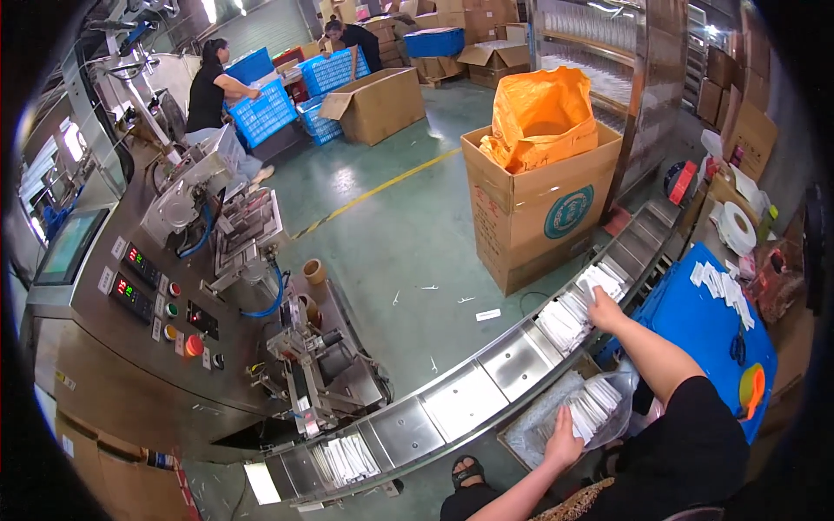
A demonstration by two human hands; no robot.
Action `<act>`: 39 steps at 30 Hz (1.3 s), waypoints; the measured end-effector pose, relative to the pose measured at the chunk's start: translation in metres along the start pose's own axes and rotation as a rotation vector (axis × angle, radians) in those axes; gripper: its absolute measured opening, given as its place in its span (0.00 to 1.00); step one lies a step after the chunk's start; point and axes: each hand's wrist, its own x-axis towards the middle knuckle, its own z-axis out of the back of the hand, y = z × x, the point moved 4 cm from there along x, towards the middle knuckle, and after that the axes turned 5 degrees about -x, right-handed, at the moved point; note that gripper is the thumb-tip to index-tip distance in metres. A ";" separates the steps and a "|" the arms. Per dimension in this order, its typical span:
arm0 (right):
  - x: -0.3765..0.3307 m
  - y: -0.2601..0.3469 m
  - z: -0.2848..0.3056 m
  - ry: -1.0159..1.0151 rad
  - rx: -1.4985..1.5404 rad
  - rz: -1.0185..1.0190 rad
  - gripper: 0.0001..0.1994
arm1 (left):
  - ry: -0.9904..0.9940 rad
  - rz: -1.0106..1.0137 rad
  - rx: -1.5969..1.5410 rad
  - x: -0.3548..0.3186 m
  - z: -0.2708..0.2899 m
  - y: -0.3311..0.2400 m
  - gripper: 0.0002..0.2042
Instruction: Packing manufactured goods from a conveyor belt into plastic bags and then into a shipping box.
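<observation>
My left hand is closed against a row of slim white packets in a plastic-lined carton below the conveyor. My right hand reaches over the metal conveyor, its fingers closed about the end of a row of the same white packets; some fingers are hidden behind the packets. Another bunch of packets lies on the conveyor's near left end, by the machine.
A control panel stands at left. Beyond the conveyor is a tall carton with an orange bag. At right, a blue surface bears loose packets, scissors and a tape roll. Two people handle blue crates farther back.
</observation>
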 end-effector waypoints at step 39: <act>0.017 0.012 -0.074 0.585 -0.340 -0.159 0.67 | -0.008 -0.093 0.046 -0.001 -0.002 0.010 0.41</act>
